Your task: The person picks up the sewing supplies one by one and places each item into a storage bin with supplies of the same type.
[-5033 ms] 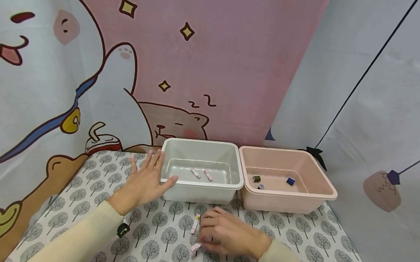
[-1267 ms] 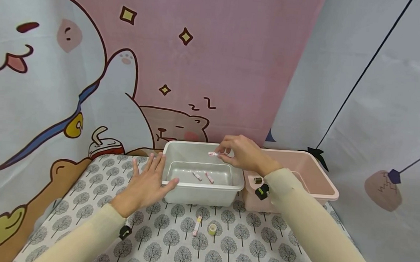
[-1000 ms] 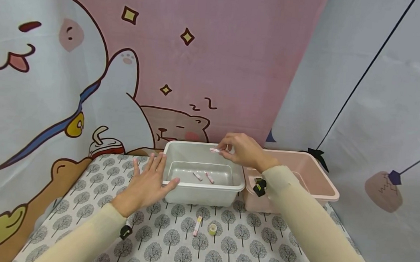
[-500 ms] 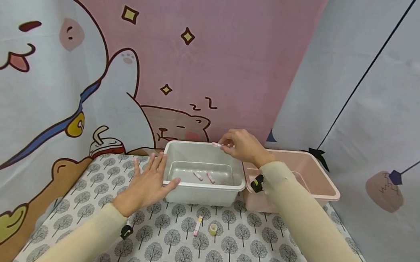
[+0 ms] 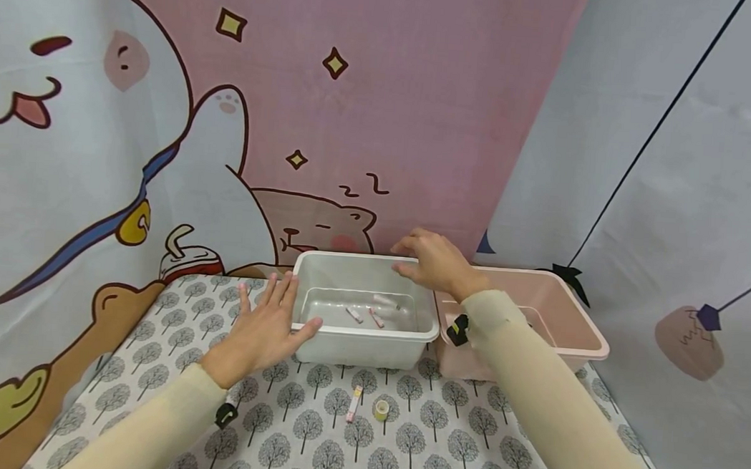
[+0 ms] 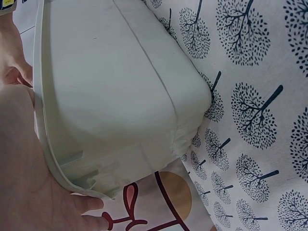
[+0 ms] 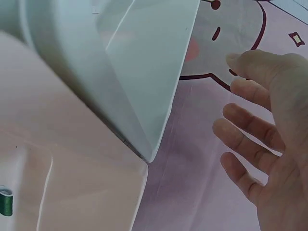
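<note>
My left hand (image 5: 263, 331) rests with spread fingers on the left end of the white bin's rim (image 5: 356, 332); the left wrist view shows the palm against that rim. Over the bin's back right corner, my right hand (image 5: 435, 263) holds nothing, its fingers parted and slightly bent. Below it in the bin is a blurred pale stick (image 5: 386, 302). Two small pink-and-white sticks (image 5: 354, 315) lie on the bin floor. On the cloth in front are another pink-and-white stick (image 5: 354, 404) with a yellow part and a yellow-green thread spool (image 5: 380, 409).
A pink bin (image 5: 523, 347) stands against the white one on the right, partly covered by my right forearm. A green thread spool (image 7: 6, 202) lies in it. The tree-print tablecloth (image 5: 303, 460) covers the table, and a cartoon-printed curtain (image 5: 421, 122) hangs close behind.
My right hand brought a pink-and-white stick from the cloth over the white bin, then let it go; it now shows inside the bin. The left hand has stayed on the rim.
</note>
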Motion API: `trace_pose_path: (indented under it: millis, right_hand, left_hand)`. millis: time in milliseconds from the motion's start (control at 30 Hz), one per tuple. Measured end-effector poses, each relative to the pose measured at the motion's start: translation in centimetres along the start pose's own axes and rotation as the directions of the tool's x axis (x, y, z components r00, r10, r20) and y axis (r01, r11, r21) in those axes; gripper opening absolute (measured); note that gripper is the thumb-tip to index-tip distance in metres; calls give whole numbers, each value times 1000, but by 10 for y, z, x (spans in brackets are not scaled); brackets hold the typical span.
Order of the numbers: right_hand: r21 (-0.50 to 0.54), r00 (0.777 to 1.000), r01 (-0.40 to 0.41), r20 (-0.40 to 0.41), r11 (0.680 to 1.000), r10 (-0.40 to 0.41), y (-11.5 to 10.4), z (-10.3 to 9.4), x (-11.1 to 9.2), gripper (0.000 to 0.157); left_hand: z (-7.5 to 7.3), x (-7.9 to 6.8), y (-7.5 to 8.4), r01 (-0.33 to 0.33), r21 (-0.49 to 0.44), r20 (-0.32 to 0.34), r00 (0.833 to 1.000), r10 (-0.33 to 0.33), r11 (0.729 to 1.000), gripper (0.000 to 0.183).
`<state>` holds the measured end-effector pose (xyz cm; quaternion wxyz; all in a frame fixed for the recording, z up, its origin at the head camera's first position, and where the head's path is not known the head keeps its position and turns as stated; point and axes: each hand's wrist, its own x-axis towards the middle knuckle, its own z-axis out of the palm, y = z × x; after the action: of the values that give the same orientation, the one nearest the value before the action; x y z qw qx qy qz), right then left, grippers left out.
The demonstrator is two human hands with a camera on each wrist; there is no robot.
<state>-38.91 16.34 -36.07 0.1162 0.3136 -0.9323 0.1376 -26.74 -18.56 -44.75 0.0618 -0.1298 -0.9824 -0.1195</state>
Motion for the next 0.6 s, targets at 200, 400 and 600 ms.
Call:
trace_pose_path:
  millis: [200, 400, 600]
  right_hand:
    - [-6, 1000, 1, -3, 1000, -1, -3, 2, -6, 37]
    - [-14, 1000, 17, -8, 1000, -18, -5, 2, -10, 35]
    - [-4, 1000, 19, -6, 1000, -19, -9, 2, -16, 36]
  left_hand:
    - [-1, 0, 1, 2, 2, 3, 1000, -2, 1000, 115]
    - [-2, -1, 1, 3, 3, -4, 1000, -3, 1000, 115]
    - [-1, -1, 2, -1, 5, -10, 1000, 1, 1000, 114]
